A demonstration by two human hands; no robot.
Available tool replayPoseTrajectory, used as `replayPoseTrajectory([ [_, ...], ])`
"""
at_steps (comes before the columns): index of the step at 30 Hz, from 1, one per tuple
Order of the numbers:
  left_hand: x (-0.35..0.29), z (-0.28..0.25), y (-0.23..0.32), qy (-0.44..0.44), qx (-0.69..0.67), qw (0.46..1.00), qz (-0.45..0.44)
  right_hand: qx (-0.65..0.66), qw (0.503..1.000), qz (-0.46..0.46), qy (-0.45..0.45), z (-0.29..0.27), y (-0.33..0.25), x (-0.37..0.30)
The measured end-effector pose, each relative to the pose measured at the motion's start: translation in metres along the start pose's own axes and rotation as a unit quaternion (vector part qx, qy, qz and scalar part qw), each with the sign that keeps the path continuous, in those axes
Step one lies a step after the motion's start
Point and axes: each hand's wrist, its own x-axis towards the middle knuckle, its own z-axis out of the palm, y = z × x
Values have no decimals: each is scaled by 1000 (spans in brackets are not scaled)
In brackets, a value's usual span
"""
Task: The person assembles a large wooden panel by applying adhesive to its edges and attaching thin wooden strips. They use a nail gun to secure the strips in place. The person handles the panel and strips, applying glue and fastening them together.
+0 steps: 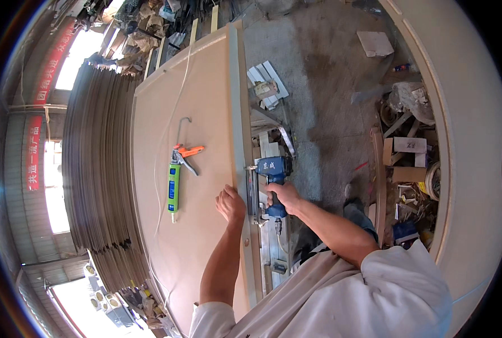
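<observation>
My right hand [285, 198] is wrapped round the grip of a blue and black air nail gun [272, 167]. The nail gun lies on its side, its nose against the grey edge strip [238, 112] of a large light-brown panel [200, 90]. On the panel beside that strip rests my left hand [230, 204], its fingers curled in; what they hold, if anything, is hidden. Farther left on the panel lies a caulking gun [186, 151] with an orange handle and a green sealant cartridge [174, 188].
A thin pale hose [175, 107] runs across the panel. Tall stacked sheets [101, 169] stand along its left side. Right of the panel are white scraps [268, 84] on the concrete floor [324, 84], then cardboard boxes [409, 145] and clutter. Another large board [476, 141] borders the far right.
</observation>
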Motion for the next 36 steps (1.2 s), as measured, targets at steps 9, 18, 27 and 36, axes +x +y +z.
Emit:
replayPoseTrajectory([
  [9,3,9,-15,51,-105,993,6,8,999,-2,-31,-14,44,-11],
  [18,-158,7,-158,89,-91,987,95,-34,999,-2,-19,-17,75,-35],
  [27,-225,-36,-169,17,-91,991,100,-48,998,-22,17,-15,116,-73],
  [36,-213,-54,-161,-10,-179,983,26,-51,998,2,20,-14,144,-88],
])
